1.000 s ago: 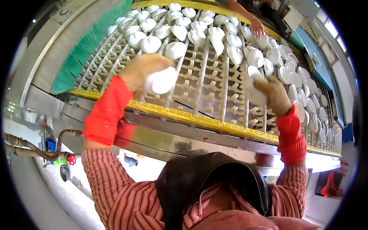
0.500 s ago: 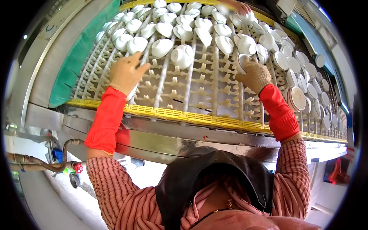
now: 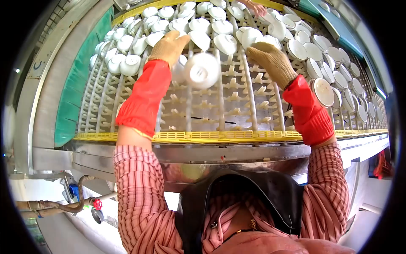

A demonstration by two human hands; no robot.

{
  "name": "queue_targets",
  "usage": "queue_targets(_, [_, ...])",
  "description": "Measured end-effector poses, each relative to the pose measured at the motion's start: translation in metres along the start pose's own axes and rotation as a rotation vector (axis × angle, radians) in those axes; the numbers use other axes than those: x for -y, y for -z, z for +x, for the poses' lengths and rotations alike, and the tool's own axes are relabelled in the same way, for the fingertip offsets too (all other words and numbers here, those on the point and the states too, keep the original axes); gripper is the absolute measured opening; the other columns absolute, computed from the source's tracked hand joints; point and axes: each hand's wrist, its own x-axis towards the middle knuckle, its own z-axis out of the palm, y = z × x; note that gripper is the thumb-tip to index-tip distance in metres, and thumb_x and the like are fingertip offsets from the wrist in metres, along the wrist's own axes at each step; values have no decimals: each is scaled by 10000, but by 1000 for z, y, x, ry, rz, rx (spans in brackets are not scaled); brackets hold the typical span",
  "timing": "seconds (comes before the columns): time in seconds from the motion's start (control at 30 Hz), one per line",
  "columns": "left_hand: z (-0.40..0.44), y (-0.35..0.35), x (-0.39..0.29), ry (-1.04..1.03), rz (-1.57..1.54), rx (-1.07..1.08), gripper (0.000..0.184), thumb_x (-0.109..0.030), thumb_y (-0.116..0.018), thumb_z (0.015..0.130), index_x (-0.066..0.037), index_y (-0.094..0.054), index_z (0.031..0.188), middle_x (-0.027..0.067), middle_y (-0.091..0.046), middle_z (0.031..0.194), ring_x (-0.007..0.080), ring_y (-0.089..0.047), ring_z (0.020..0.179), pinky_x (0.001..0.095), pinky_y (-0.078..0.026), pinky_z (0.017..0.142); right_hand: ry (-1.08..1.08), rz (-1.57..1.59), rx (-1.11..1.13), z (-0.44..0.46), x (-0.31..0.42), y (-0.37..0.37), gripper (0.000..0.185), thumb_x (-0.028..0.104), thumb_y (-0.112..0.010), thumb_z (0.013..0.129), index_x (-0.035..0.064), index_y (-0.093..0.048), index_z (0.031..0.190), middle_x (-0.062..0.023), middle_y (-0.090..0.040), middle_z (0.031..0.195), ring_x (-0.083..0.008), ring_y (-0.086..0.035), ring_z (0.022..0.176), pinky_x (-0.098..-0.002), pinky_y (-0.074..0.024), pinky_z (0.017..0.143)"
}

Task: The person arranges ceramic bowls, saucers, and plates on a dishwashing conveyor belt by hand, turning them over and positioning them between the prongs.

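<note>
- From where I stand, the white bowls (image 3: 225,43) sit crowded on the pegged rack (image 3: 223,109), mostly base up; handling them well looks like a matter of spacing.
- The left hand (image 3: 170,47), gloved, has its fingers partly spread and bent over the bowls; I cannot tell whether they have hold of one.
- The right hand (image 3: 272,63) has its fingers close together, loosely curved beside another bowl (image 3: 251,37); whether they grip it is hidden.
- A blurred bowl (image 3: 202,70) shows its base between the hands; a light hold by foot and rim would keep it from tipping.
- Bowls bearing squarely on the pegs, rims apart, should chip less.
- The right forearm passes close to the plates (image 3: 323,92), so a high elbow would help.
- A co-worker's hand (image 3: 256,8) works at the far edge; leave it room.
</note>
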Motion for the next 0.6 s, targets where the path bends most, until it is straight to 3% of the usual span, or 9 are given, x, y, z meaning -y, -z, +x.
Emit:
queue_targets(0.07, [21,-11,-11,215,-104,61,677,-602,-585,1016,-34,-754,1343,253,-759,1334,437,-691,1291,476,-526,1102,-498,54,-72,-6,1,27,415,377,-776,1020,3,-744,1196,-171,-796,1050,-265,-758,859,-430,-607,774])
queue_targets(0.1, [37,-25,-2,279,-181,118,699,-587,-606,986,-4,-753,1342,273,-737,1382,441,-682,1316,484,-512,1123,-516,-62,-136,-11,-32,26,535,479,-807,944,8,-756,1194,-191,-792,992,-297,-763,865,-464,-578,788])
queue_targets(0.13, [59,-53,21,251,-63,148,674,-560,-612,990,-5,-747,1346,266,-737,1380,439,-687,1296,480,-517,1103,-528,-204,-59,-11,-38,45,648,585,-770,957,-15,-753,1201,-233,-796,1017,-335,-796,958,-461,-611,841])
queue_targets(0.17, [86,-86,49,217,57,168,649,-534,-618,994,-6,-740,1351,260,-737,1377,436,-692,1275,477,-522,1082,-530,-194,-8,-11,-56,50,688,614,-761,955,-23,-746,1212,-251,-793,1027,-350,-795,960,-470,-608,840])
queue_targets(0.3, [102,-134,13,392,16,-29,505,-415,-603,1014,-24,-766,1289,263,-739,1336,439,-694,1246,468,-533,1060,-481,-175,65,15,-100,41,810,698,-715,958,-59,-729,1244,-293,-782,1028,-376,-792,943,-481,-603,825])
queue_targets(0.33, [100,-135,6,399,19,-26,480,-394,-597,1019,-35,-771,1287,255,-739,1342,436,-693,1251,469,-531,1066,-336,-210,-22,26,-106,29,858,739,-669,969,-73,-730,1239,-280,-783,1028,-376,-790,923,-482,-600,810])
queue_targets(0.4, [103,-136,0,409,32,-24,435,-352,-585,1029,-57,-781,1281,240,-740,1355,431,-690,1260,472,-526,1080,-294,-89,-56,65,-127,1,911,777,-674,939,-77,-732,1249,-272,-788,1070,-387,-791,951,-489,-598,840])
queue_targets(0.53, [70,-103,59,-334,117,74,443,-347,-596,1040,-99,-746,1374,174,-747,1391,425,-683,1283,469,-528,1102,-379,-61,57,102,-127,-19,979,830,-701,870,-61,-753,1271,-259,-801,1113,-384,-796,999,-470,-609,888])
queue_targets(0.6, [56,-78,10,-77,82,181,442,-343,-595,1040,-112,-737,1389,162,-760,1365,418,-694,1264,473,-541,1085,-377,-151,151,109,-122,-24,1006,854,-709,840,-52,-766,1276,-253,-806,1115,-372,-801,1012,-449,-618,897])
